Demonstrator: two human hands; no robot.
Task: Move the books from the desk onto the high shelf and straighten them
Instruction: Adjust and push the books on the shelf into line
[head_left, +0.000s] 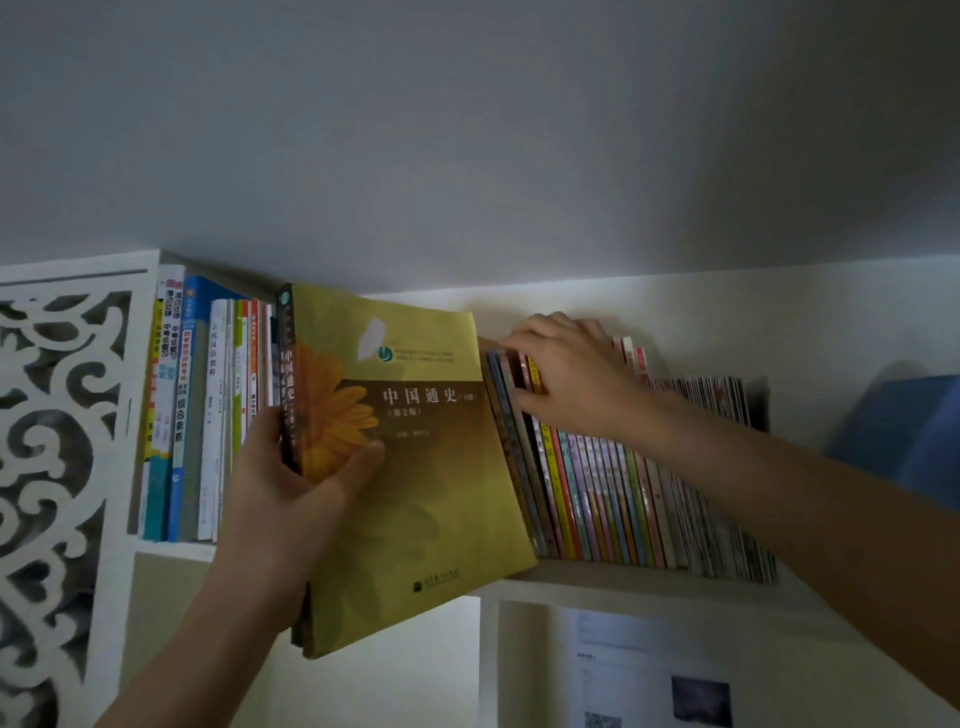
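Head view: left hand (283, 499) grips yellow book (415, 467); right hand (566, 371), fingers spread, presses thin books (623, 499).

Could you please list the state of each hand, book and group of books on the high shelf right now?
Left hand: grips the yellow paperback by its spine.
Yellow paperback with orange flower cover: tilted, partly off the shelf edge, not yet slotted in.
Right hand: fingers press the leaning row's tops.
Row of thin colourful books: leaning left.
Upright white and blue books: standing at the left.
White high shelf: holds both groups.
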